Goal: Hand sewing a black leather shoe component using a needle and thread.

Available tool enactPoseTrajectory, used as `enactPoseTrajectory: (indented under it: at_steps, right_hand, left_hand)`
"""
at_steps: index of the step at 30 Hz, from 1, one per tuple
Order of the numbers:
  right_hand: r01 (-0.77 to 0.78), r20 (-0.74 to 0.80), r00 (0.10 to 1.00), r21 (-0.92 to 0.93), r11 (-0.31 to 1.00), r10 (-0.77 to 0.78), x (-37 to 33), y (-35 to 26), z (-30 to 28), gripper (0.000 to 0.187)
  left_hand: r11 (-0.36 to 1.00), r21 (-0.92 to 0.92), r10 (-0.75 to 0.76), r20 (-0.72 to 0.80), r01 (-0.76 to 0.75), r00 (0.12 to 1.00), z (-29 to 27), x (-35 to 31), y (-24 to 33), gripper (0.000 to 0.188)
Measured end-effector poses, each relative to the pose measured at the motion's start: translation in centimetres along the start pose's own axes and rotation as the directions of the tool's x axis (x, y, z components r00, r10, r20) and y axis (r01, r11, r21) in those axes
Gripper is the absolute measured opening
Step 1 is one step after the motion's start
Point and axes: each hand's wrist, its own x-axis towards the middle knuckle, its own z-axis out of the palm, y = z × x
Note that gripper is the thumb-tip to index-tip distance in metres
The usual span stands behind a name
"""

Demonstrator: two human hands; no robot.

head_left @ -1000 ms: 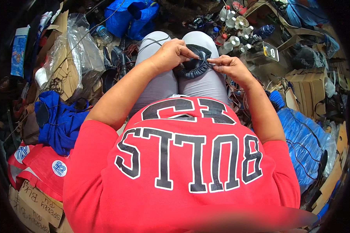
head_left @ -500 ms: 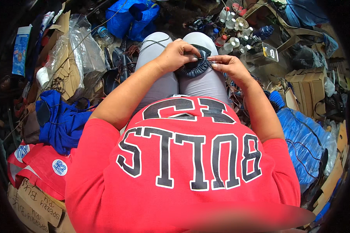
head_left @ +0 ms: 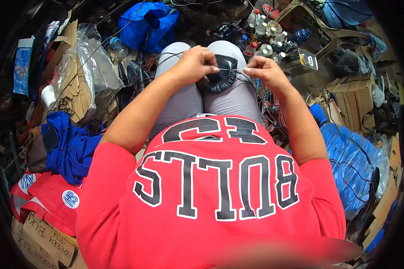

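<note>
Forearms (head_left: 141, 101) angle inward from bent elbows, left hand (head_left: 195, 65) and right hand (head_left: 267, 74) each pinching a thin strand (head_left: 238, 69) drawn across the black gathered shoe upper (head_left: 220, 82), which rests on the grey-trousered right thigh (head_left: 232, 104).

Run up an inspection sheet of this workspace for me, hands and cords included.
Surface: grey-trousered lap.
Work items: black gathered piece over the right knee; thin strand by its right edge, needle or thread unclear.
Clutter: plastic bottles beyond the right knee, blue bag beyond the left.
Hands: left hand at the strand's left end, grip unclear; right hand pinching its right end.
Cables: dark cord across the left knee.
Surroundings: cardboard right, blue cloth left.
</note>
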Motion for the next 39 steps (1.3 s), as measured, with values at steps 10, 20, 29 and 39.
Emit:
enactPoseTrajectory:
  at_steps: [10, 20, 29, 39]
  right_hand:
    - [-0.054, 0.028, 0.998, -0.232, 0.971, 0.062, -3.1, -0.7, -1.3, 0.019]
    - [0.118, -0.129, 0.949, -0.700, 0.704, -0.287, -0.4, -3.5, -2.6, 0.019]
    - [0.358, 0.341, 0.933, -0.904, 0.234, -0.112, 0.1, -5.2, 1.7, 0.008]
    - [0.156, -0.203, 0.973, 0.222, 0.962, -0.111, -0.2, -4.2, -1.9, 0.020]
  left_hand:
    - [0.995, 0.014, -0.095, 0.210, 0.094, 0.973, 0.0, 0.5, 2.1, 0.013]
    - [0.994, 0.105, -0.018, 0.248, -0.008, 0.969, 0.1, 1.0, 2.2, 0.011]
    - [0.972, 0.192, 0.075, 0.294, -0.135, 0.953, -1.9, -1.2, 0.0, 0.009]
    - [0.857, -0.512, -0.175, -0.179, 0.060, 0.968, -10.9, -4.0, 4.2, 0.009]
